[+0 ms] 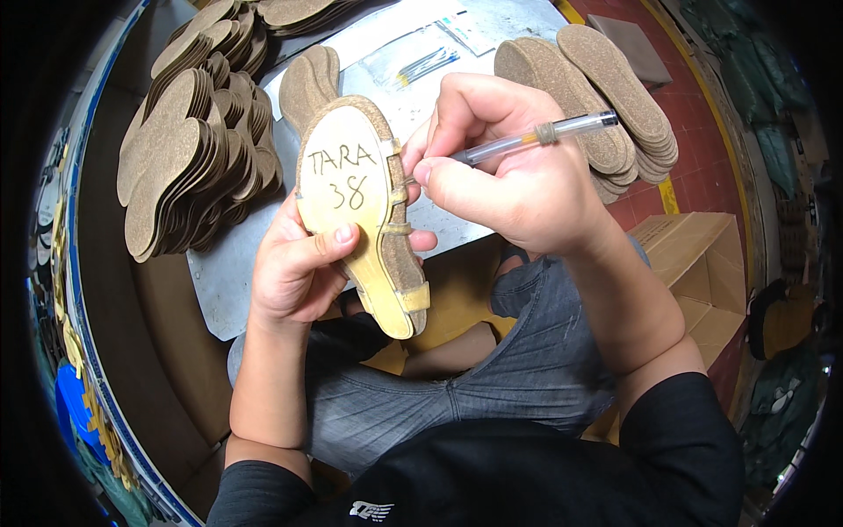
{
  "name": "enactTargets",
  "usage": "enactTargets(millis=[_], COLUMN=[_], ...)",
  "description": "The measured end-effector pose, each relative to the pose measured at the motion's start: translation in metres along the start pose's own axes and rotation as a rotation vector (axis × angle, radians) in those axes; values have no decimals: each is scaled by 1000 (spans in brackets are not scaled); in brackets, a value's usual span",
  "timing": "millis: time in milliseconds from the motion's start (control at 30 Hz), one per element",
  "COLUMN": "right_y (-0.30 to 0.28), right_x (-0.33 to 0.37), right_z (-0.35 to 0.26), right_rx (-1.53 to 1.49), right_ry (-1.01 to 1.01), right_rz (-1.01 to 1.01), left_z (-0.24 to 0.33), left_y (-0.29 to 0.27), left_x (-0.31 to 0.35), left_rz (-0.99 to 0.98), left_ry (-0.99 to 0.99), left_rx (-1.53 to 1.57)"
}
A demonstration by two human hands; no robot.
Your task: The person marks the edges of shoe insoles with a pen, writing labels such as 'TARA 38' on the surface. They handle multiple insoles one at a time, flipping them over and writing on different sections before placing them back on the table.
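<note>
My left hand (pixel 294 268) grips a pale yellow sole-shaped template (pixel 347 220), its thumb pressed on the face and fingers behind. Handwriting marks the template, and small tabs stick out along its right edge. Behind it lies a brown speckled insole (pixel 406 263), showing at the toe end and along the right side. My right hand (pixel 518 171) holds a clear-barrelled pen (pixel 527 139) with a band wrapped round it. The pen's tip is near the template's right edge, mostly hidden by my fingers; whether it touches the insole I cannot make out.
Stacks of brown insoles (pixel 176 167) crowd the table's left side. More insole stacks (pixel 562 97) stand at the right. Behind the template lies a small insole pile (pixel 307 83). The grey table (pixel 224 294) has papers on it. An open cardboard box (pixel 702 263) sits at the right.
</note>
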State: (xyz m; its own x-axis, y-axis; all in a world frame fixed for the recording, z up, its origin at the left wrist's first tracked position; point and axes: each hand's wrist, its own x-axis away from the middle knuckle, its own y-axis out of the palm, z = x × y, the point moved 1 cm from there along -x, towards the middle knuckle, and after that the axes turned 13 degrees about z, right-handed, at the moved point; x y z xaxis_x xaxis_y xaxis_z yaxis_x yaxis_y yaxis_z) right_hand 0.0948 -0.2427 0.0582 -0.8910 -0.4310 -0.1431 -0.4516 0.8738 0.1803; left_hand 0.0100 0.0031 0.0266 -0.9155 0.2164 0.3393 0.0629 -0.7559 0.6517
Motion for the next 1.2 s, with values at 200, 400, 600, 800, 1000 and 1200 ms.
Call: enactTargets(millis=[200, 400, 600, 800, 1000, 1200], right_y=[5, 1, -3, 1, -3, 13], right_x=[-1, 0, -4, -3, -4, 3], right_z=[6, 5, 7, 8, -1, 9], right_rx=[-123, -95, 12, -70, 161, 68], right_ry=[-58, -23, -82, -62, -44, 38], right_rz=[20, 27, 39, 51, 84, 86], left_z=[0, -1, -3, -2, -1, -4], left_y=[0, 3, 5, 0, -7, -6], left_x=[1, 1, 2, 1, -3, -5], left_rz=[5, 2, 20, 3, -43, 31], left_ry=[5, 37, 51, 40, 6, 23], left_rx=[-9, -2, 14, 7, 137, 158])
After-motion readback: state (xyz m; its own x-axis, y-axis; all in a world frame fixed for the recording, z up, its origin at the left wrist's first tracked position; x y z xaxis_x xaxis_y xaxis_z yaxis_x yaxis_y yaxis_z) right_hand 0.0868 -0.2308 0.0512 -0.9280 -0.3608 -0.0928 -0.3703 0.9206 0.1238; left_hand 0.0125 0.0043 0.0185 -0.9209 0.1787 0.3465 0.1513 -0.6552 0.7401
